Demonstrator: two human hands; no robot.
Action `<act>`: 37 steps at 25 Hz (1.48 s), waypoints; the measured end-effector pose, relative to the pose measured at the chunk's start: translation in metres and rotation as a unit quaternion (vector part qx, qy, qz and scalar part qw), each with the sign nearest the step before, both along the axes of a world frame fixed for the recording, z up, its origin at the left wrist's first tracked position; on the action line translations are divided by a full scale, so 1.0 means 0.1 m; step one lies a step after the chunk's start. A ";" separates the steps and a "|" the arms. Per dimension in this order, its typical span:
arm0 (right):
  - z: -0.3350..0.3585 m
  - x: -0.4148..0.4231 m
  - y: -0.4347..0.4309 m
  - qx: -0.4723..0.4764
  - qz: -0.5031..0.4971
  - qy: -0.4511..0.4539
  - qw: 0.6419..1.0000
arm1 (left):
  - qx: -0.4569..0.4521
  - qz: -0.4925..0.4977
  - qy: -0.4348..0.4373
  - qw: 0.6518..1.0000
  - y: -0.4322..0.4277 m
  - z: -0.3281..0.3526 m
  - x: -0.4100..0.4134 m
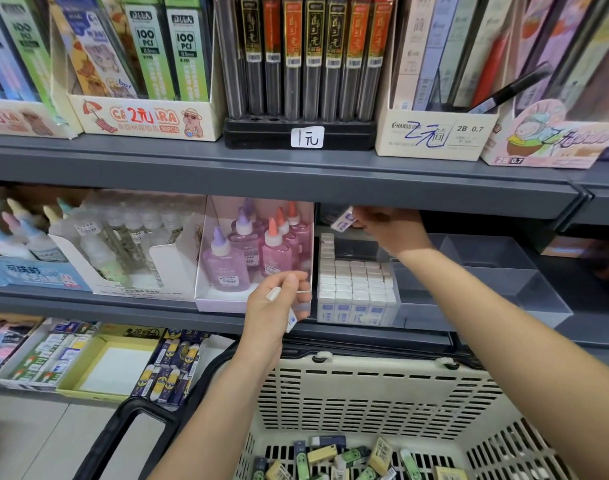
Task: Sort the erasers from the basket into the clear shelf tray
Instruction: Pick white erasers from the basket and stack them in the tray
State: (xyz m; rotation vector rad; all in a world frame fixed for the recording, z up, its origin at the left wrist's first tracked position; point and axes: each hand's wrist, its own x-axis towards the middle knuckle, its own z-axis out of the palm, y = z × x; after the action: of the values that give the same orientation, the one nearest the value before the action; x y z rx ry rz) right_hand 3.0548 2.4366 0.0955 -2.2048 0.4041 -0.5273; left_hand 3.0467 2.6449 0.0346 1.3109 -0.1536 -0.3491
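A cream basket (pixel 365 393) with black handles sits low in front, with several loose erasers (pixel 348 459) on its bottom. On the middle shelf a clear tray (pixel 497 271) holds rows of white erasers (pixel 356 282) stacked in its left part. My right hand (pixel 386 226) is raised above the back of the tray, pinching one white eraser (pixel 344 219) just under the upper shelf. My left hand (pixel 277 306) hovers left of the tray, in front of the pink glue box, closed on white erasers (pixel 291 320).
A white box of pink glue bottles (pixel 258 251) stands directly left of the tray. The grey upper shelf edge (pixel 296 192) hangs low over the tray. Boxes of other erasers (pixel 171 365) fill the lower shelf on the left.
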 end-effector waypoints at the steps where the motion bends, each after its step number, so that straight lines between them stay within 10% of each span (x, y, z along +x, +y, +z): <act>1: -0.04 0.04 -0.05 -0.021 -0.006 -0.011 1.000 | 0.001 -0.002 0.000 1.000 0.00 0.00 0.00; 9: -0.29 0.19 -0.02 -0.199 0.048 0.016 0.979 | 0.011 -0.023 0.001 1.000 0.00 -0.01 0.01; 30: -0.23 0.05 0.25 -0.169 0.056 0.091 0.980 | -0.102 -0.026 0.078 0.991 0.03 0.02 0.02; 37: -0.06 -0.47 0.65 -0.018 0.169 0.085 0.982 | 0.094 -0.039 -0.137 0.985 0.04 -0.01 -0.09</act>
State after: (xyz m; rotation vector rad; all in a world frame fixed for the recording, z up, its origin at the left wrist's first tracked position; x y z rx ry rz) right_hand 3.0079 2.5017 0.0897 -2.2983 0.1020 -0.1646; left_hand 3.0376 2.6487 0.0339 1.5402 -0.4126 -0.2532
